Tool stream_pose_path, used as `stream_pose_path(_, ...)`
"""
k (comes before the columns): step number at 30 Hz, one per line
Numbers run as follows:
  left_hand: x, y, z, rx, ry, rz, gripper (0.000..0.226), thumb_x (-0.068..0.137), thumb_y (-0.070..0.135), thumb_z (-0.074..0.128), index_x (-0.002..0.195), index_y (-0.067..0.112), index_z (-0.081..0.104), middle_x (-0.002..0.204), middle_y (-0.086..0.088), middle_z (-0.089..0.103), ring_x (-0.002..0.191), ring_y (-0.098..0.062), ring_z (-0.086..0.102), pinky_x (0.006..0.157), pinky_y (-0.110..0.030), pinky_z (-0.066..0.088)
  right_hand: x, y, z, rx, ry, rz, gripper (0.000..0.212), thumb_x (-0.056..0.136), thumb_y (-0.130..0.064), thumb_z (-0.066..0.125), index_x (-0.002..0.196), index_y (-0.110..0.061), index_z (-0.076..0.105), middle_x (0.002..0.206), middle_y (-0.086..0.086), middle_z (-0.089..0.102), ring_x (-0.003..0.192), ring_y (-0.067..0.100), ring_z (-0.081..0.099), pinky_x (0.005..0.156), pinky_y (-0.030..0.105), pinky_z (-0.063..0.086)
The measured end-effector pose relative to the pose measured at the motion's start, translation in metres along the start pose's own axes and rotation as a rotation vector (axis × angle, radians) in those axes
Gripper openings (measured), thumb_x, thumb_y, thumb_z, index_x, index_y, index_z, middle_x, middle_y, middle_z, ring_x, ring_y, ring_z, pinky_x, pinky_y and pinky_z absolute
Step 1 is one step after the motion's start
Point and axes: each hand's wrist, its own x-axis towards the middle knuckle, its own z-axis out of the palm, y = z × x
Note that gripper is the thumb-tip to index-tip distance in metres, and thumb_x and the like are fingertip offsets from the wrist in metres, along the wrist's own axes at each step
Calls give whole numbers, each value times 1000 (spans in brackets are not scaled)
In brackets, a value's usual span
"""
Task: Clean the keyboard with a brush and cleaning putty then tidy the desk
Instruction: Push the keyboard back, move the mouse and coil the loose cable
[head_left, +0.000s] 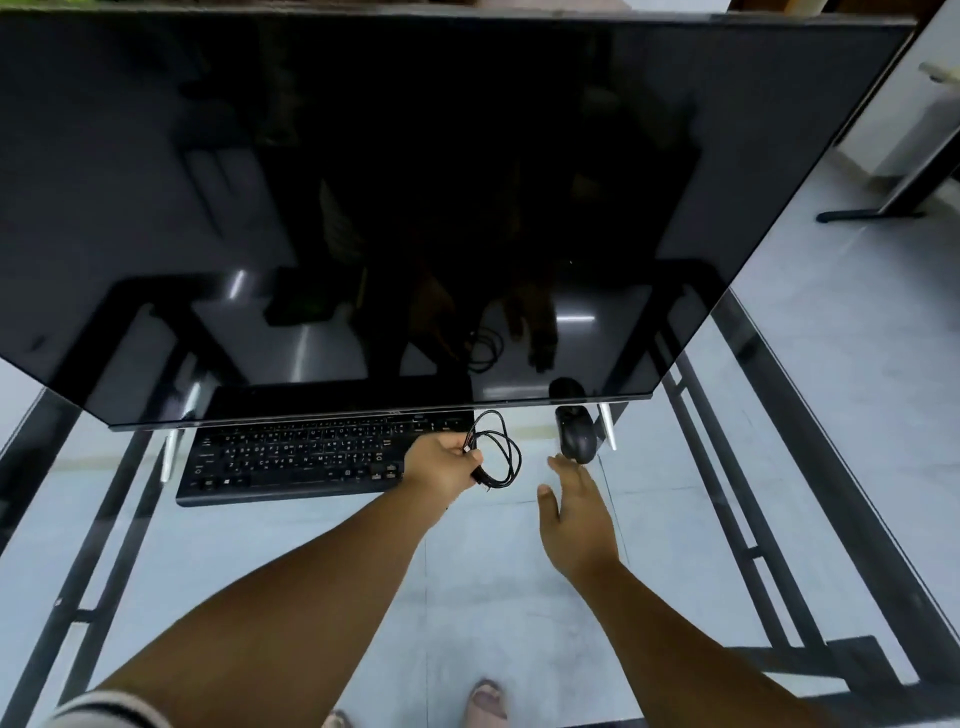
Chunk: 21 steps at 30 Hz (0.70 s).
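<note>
My left hand (441, 460) pinched a looped black cable (496, 449) just right of the keyboard (291, 460), which sat on the glass desk (467, 571) under the monitor (363, 208). My right hand (574, 514) was spread, holding nothing, fingertips right by the mouse (575, 434). I think I was tidying, and next I needed to grab the mouse gently.

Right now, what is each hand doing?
Left hand: fingers hold the coiled black cable.
Right hand: open, holding nothing, near the mouse.

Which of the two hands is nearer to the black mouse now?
The right hand. Its open fingertips reach just below the mouse. The left hand is farther to the left, gripping a coiled black cable beside the keyboard.
</note>
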Motion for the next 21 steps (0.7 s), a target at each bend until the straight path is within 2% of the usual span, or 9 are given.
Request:
stream_pose_path(2,7,-3,10,59,-4,-7,20,87,1,66,107,3,69,100,-17,69,95,-28,69,74,-29,59,-1,15,2,-120,-64,-62,49,100,-26,43,148,-16,36,156,-3,32,146,13,24,114,21,18)
stream_pose_path(5,18,-6,24,188,-4,17,24,86,6,68,110,5,69,89,-8,68,93,-27,69,84,-40,58,-3,28,3,-255,-110,-150,55,100,-30,41,152,-16,28,161,-3,20,149,15,16,116,25,17)
stream_pose_path(8,27,-5,33,310,3,44,11,84,11,71,94,17,70,83,-5,70,91,-28,70,84,-44,58,-4,36,4,-335,-160,-174,58,100,-33,36,154,-15,21,163,-2,12,150,15,7,117,29,13)
stream_pose_path(10,36,-7,38,390,7,67,13,83,17,72,95,20,69,88,-4,72,90,-25,70,84,-42,57,-4,38,4,-358,-166,-177,59,100,-36,31,154,-14,21,163,0,11,151,17,7,118,32,14)
stream_pose_path(13,39,-4,40,521,24,121,32,85,23,71,115,16,65,95,0,71,90,-20,68,85,-36,56,-4,37,5,-370,-151,-186,66,94,-44,17,153,-14,24,163,0,15,150,18,10,117,34,17)
stream_pose_path(17,42,-3,46,583,77,159,37,88,24,68,123,16,60,99,-3,71,93,-18,65,77,-23,47,-5,42,7,-389,-143,-192,64,96,-43,20,152,-14,26,162,2,18,150,19,13,118,35,20)
stream_pose_path(19,46,-1,48,618,121,180,38,89,27,67,124,18,58,95,-2,72,92,-18,65,73,-22,41,-5,42,7,-392,-139,-190,62,97,-42,22,152,-14,27,161,2,20,150,19,15,118,35,21)
stream_pose_path(21,50,-1,50,638,151,182,39,89,29,67,125,18,58,94,-4,73,90,-19,66,72,-23,42,-5,41,8,-388,-136,-187,62,97,-42,23,151,-14,28,161,2,21,149,19,16,117,34,20)
